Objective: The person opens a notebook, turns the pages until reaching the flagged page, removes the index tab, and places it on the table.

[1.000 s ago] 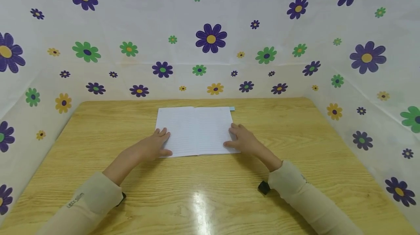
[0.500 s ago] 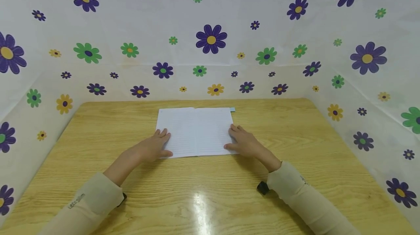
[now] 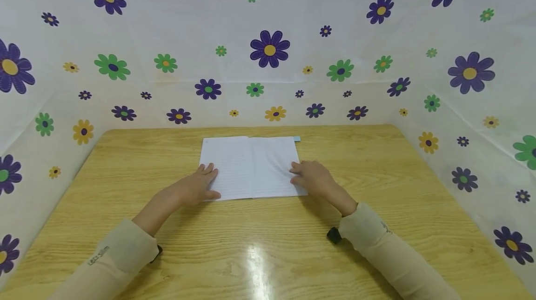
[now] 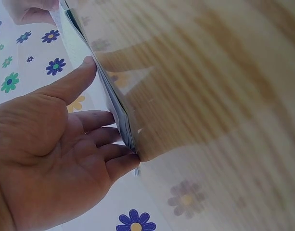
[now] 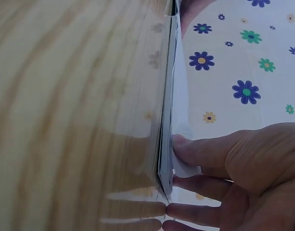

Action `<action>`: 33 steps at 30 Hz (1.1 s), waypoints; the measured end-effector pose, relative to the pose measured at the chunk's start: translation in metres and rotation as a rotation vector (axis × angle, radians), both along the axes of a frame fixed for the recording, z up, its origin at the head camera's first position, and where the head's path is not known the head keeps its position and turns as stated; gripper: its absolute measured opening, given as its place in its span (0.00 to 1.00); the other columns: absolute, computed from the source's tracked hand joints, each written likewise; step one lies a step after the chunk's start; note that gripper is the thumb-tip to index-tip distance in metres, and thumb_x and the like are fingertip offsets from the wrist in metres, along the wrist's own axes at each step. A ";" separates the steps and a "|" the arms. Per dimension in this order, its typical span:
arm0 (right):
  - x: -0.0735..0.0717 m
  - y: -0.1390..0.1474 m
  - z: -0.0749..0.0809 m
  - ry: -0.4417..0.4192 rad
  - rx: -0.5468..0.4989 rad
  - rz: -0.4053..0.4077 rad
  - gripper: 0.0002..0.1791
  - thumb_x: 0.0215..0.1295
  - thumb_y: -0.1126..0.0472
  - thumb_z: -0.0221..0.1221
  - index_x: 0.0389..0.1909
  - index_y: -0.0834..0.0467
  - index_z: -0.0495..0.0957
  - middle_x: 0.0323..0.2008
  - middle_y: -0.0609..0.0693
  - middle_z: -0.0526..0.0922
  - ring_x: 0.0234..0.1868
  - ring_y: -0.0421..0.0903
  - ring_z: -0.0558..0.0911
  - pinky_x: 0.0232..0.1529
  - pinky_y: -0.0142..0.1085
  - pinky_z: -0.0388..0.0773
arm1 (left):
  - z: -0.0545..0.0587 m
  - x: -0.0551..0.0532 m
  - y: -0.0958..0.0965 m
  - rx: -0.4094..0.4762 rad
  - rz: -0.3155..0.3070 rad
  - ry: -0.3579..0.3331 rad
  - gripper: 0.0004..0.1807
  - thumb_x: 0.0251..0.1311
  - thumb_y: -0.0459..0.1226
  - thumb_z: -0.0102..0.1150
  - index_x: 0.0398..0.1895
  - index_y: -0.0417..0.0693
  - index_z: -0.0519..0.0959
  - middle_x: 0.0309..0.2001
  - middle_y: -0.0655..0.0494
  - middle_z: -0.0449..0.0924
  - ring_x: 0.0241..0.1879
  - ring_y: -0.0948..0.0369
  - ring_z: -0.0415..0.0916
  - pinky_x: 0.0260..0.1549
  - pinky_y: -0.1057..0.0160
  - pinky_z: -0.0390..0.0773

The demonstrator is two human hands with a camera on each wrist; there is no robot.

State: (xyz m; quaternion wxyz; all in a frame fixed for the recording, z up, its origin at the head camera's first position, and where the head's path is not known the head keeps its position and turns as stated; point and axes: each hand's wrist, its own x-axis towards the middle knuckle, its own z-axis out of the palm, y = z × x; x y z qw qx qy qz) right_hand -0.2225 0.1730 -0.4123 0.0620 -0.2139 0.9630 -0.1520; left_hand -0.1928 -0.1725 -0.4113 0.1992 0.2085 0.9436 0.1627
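Observation:
An open lined notebook (image 3: 228, 163) lies flat at the far middle of the table. My left hand (image 3: 192, 189) rests with extended fingers and thumb on its left page near the outer edge; in the left wrist view, the fingertips meet the notebook's edge. At the right edge, my right hand (image 3: 316, 179) pinches a page (image 3: 270, 160) between thumb and fingers. That page bulges and shows creases running toward the fingers. In the right wrist view, the loose page (image 5: 182, 96) stands off the stack, its corner beside the thumb.
A light blue tab (image 3: 297, 139) sticks out at the notebook's top right corner. The wooden table (image 3: 201, 253) is bounded at the back and sides by flower-printed white sheeting (image 3: 226, 21). Dark wrist devices (image 3: 333, 235) show below the sleeves.
My right thumb has drawn in toward the fingers, and the right page, flat before, now bulges and creases. My left hand stays in place.

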 end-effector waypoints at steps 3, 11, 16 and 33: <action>-0.001 0.000 0.000 0.015 -0.057 -0.023 0.15 0.69 0.61 0.66 0.52 0.64 0.87 0.62 0.58 0.81 0.67 0.61 0.77 0.64 0.53 0.76 | 0.001 0.000 0.000 -0.003 0.002 -0.003 0.42 0.77 0.46 0.55 0.78 0.26 0.52 0.80 0.29 0.40 0.78 0.31 0.36 0.75 0.36 0.45; 0.002 -0.001 0.002 0.058 -0.092 -0.043 0.11 0.70 0.62 0.66 0.47 0.64 0.89 0.56 0.60 0.85 0.59 0.59 0.83 0.57 0.51 0.81 | 0.002 -0.001 0.001 -0.007 0.004 -0.016 0.42 0.77 0.47 0.54 0.79 0.26 0.51 0.80 0.29 0.39 0.78 0.32 0.34 0.75 0.37 0.44; 0.007 -0.002 0.002 0.112 -0.092 -0.060 0.09 0.71 0.61 0.66 0.46 0.62 0.89 0.47 0.58 0.89 0.47 0.56 0.87 0.46 0.48 0.83 | 0.004 0.000 0.001 -0.005 0.004 -0.021 0.42 0.77 0.46 0.55 0.79 0.26 0.51 0.80 0.29 0.39 0.78 0.32 0.35 0.75 0.37 0.44; 0.017 -0.006 0.005 0.107 -0.454 -0.170 0.14 0.72 0.65 0.64 0.54 0.66 0.86 0.36 0.60 0.88 0.24 0.43 0.72 0.26 0.31 0.70 | 0.003 0.000 0.000 0.003 0.000 -0.024 0.42 0.76 0.46 0.56 0.78 0.26 0.51 0.80 0.29 0.40 0.78 0.31 0.35 0.75 0.37 0.45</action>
